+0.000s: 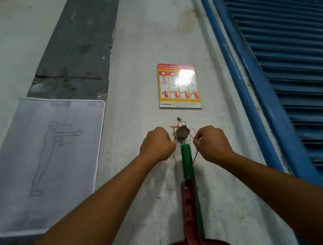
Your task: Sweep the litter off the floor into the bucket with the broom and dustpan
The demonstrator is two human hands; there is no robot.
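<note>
Pinching string (195,160), right hand (212,145); poster (177,86) "Losung"

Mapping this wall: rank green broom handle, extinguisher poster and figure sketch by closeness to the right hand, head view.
1. green broom handle, just left of the right hand
2. extinguisher poster, above
3. figure sketch, far left

A rough white wall (141,30) fills the view, crossed by a slanting grey concrete band (75,40). A paper sheet (42,162) fixed to it bears the faint outline of a standing figure with arms stretched forward. A red-and-yellow fire extinguisher poster (178,86) catches a bright glare. At right, blue pipes (231,58) run beside a blue ribbed shutter (298,58). A small metal hook (182,132) sits just below the poster.
</note>
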